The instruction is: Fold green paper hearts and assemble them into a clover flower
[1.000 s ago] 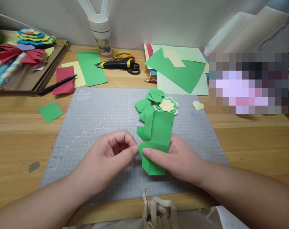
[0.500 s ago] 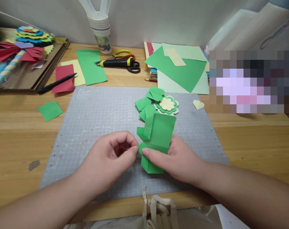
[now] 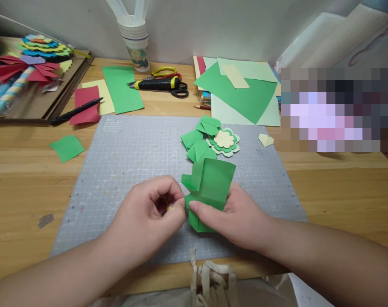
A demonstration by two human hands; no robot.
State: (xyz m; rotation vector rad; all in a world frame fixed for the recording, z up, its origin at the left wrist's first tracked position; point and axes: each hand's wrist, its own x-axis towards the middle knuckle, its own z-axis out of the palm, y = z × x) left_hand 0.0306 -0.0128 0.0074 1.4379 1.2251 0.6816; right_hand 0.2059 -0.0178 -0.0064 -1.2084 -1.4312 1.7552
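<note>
A partly folded piece of green paper [image 3: 214,181] is held above the grey cutting mat [image 3: 117,157]. My right hand [image 3: 235,217] grips it from the right, thumb flat across the front and fingers behind. At its left edge, the thumb and forefinger of my left hand [image 3: 155,213] pinch a small corner of the paper. Flaps stand out at the paper's left side, and a crease crosses its middle. Just beyond lie several folded green paper pieces [image 3: 201,150] and a layered paper flower [image 3: 225,140] in cream and green.
Behind the mat are scissors [image 3: 180,88], a yellow-black cutter [image 3: 155,84], stacked paper cups [image 3: 138,53] and loose paper sheets [image 3: 245,96]. Leftward lie a black pen [image 3: 77,111], a green paper square [image 3: 67,148] and a cardboard tray [image 3: 57,91]. A cream paper heart [image 3: 266,140] sits right.
The upper part of the green paper has tipped lower and bent more, uncovering more of the folded pieces behind. Both hands keep their hold, nearly in place.
</note>
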